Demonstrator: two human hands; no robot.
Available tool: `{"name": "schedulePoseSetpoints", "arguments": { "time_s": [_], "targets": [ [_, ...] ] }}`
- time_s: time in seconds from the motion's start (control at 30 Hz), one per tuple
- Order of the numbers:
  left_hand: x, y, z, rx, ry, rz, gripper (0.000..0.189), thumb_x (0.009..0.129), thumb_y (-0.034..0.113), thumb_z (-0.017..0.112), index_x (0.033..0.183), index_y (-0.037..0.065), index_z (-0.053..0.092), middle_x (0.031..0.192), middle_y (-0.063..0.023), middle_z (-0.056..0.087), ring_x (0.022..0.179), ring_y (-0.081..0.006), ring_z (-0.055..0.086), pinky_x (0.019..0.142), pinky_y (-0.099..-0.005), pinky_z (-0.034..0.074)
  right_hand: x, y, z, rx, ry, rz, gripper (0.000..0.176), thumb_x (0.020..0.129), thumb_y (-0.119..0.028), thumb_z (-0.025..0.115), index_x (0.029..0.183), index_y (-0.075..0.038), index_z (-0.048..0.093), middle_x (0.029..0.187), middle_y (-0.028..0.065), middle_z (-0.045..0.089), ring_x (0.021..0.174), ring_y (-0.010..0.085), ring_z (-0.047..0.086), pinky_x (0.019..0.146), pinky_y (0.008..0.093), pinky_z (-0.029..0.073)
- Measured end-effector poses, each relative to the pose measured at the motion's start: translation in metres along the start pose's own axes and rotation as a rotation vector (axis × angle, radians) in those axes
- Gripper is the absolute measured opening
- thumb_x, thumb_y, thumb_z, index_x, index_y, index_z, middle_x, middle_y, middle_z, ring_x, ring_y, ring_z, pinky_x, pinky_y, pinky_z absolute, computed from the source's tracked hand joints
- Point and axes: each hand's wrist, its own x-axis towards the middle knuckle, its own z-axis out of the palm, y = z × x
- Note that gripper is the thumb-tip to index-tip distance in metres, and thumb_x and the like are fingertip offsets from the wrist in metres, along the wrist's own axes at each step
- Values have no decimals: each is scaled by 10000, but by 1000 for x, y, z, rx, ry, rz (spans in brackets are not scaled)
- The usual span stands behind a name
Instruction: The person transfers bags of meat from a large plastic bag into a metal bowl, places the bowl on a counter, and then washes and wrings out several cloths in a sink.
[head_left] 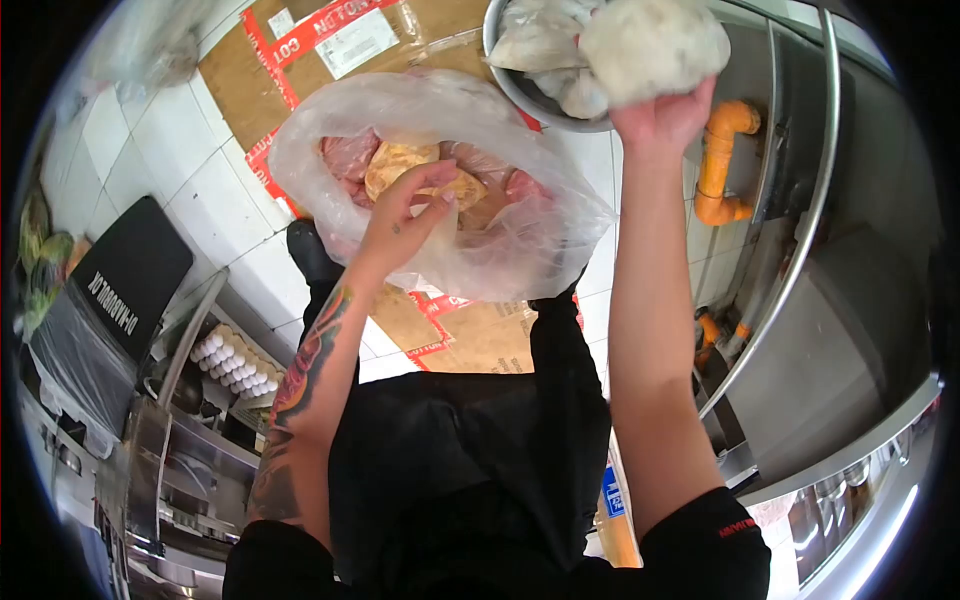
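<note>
My right hand (665, 115) is curled under a whitish, frosty-looking bundle (655, 50) and holds it over the right side of a metal bowl (497, 75). Several clear plastic packets (540, 40) lie in that bowl. A large translucent plastic bag (530, 250) stands with its mouth wide between my legs. In it are pinkish-red packs that look like meat (350, 160) and an orange-yellow pack (400, 165). My left hand (410, 215) is at the bag's near rim, fingers bent, with the plastic rising to my thumb. Its fingertips are close to the orange-yellow pack.
Flattened cardboard (470, 340) with red tape lies under the bag on white floor tiles (215, 190). A tray of eggs (235, 360) sits on a shelf at left, below a black case (135, 270). At right are an orange pipe (715, 165) and a metal rail (825, 160).
</note>
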Motion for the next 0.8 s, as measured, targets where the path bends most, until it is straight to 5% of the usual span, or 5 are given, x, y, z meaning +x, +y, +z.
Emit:
{"name": "schedulePoseSetpoints", "arguments": {
  "time_s": [0.1,0.37,0.5,0.7,0.8],
  "targets": [
    [-1,-37,-40,406,-32,-145,362,929,249,674,1225,44,637,1126,-152,699,1072,-218,667,908,-341,514,17,35,-60,-686,342,212,523,1003,-438,458,1276,-1,543,1241,184,629,1154,356,604,976,517,503],
    [119,-19,-125,742,-44,-245,524,952,505,520,1151,43,667,1018,-190,702,945,-286,681,839,-402,514,-92,169,-92,-1441,-464,920,481,1038,-369,413,1158,50,616,1126,130,687,995,206,664,929,347,510],
    [129,3,-114,493,316,-228,509,887,343,676,1306,68,590,1208,-153,680,1113,-289,644,961,-398,483,-24,184,-122,-1413,384,686,330,900,-128,596,1204,-26,672,1044,120,728,949,231,681,868,337,521],
    [71,-107,-115,768,-118,156,440,957,318,563,1348,120,528,1005,-194,701,953,-354,681,828,-453,528,-10,188,-127,-1834,-144,277,349,881,-185,607,1204,-67,667,1186,135,668,1099,242,634,948,380,497],
    [24,-131,-124,980,-330,-247,414,957,273,558,1366,221,518,1046,-167,705,975,-371,679,854,-479,517,-23,211,-126,-2468,-319,89,319,903,-173,587,1193,-71,672,1390,139,559,1221,294,563,1005,390,475]
  ]
}}
